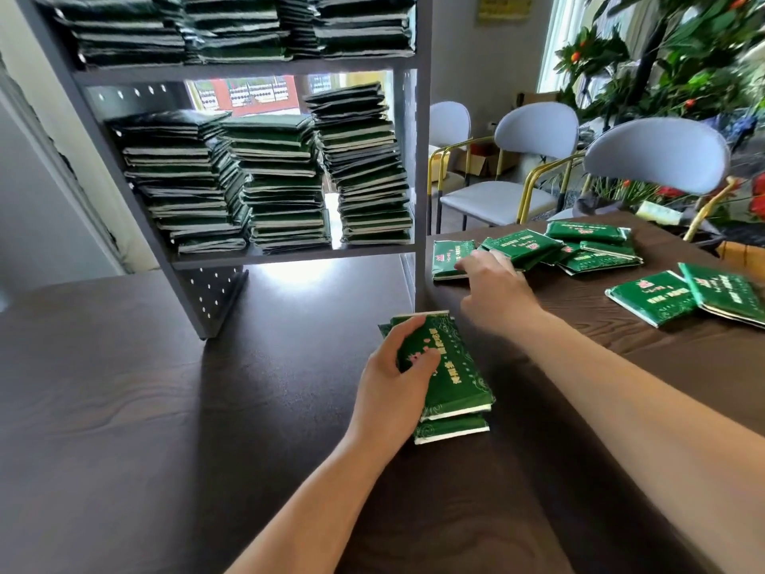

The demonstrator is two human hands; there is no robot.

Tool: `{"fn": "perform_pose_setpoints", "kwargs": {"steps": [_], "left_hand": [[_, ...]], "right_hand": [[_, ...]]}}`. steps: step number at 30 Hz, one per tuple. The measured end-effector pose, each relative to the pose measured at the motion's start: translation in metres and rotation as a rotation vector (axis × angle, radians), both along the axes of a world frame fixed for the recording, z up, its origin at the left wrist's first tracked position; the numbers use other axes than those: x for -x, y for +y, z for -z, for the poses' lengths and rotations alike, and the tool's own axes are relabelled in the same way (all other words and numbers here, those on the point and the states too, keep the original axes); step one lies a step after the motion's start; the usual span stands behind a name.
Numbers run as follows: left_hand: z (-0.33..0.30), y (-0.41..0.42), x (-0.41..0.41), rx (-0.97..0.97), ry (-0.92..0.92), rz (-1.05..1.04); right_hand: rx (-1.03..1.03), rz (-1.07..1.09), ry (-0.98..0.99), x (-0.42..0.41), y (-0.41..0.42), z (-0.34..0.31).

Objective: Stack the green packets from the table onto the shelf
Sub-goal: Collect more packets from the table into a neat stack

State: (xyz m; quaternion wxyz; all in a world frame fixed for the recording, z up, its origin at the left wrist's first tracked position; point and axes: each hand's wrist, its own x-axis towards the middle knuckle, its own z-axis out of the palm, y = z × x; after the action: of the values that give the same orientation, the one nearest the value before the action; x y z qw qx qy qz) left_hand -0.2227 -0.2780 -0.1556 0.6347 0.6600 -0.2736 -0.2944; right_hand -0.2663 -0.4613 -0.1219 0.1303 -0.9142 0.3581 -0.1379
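Both forearms bare, no sleeves; left hand [395,377] & right hand [494,292] ungloved.

The table [165,408] is dark wood-grain, its top smooth with a soft sheen where the window light falls. The shelf [420,159] looks like grey painted metal, matt, with punched holes in its side panels. The green packets [596,250] wear a glossy plastic-looking wrap that catches the light, with pale edges showing at the seams; those stacked on the shelf shine darker. The chairs [658,155] have smooth, matt, pale grey seats and backs on polished gold-coloured metal frames.
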Motion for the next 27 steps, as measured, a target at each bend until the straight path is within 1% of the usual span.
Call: {"fn": "perform_pose_setpoints", "kwargs": {"steps": [5, 8, 11, 17, 20, 23, 25, 27], "left_hand": [[0.001, -0.002, 0.001, -0.003, -0.016, 0.011], [0.002, -0.003, 0.001, 0.003, -0.025, -0.006], [0.002, -0.004, 0.002, 0.034, -0.007, -0.046], [0.002, -0.004, 0.002, 0.052, -0.006, -0.082], [0.002, -0.003, 0.002, 0.050, -0.021, -0.076], [0.002, -0.003, 0.003, 0.038, -0.034, -0.072], [0.003, -0.003, 0.003, 0.037, -0.031, -0.067], [0.003, -0.004, 0.003, 0.039, -0.029, -0.064]], "right_hand": [[-0.085, -0.043, 0.155, -0.013, -0.011, 0.022], [-0.093, -0.049, 0.172, -0.013, -0.014, 0.034], [-0.048, -0.051, 0.172, -0.001, -0.011, 0.038], [-0.013, -0.044, 0.197, 0.027, 0.018, 0.024], [0.095, -0.048, 0.177, 0.053, 0.045, 0.016], [0.203, 0.034, 0.139, 0.076, 0.064, 0.011], [0.218, 0.092, 0.067, 0.081, 0.065, 0.009], [0.266, 0.098, -0.060, 0.079, 0.063, 0.010]]}}
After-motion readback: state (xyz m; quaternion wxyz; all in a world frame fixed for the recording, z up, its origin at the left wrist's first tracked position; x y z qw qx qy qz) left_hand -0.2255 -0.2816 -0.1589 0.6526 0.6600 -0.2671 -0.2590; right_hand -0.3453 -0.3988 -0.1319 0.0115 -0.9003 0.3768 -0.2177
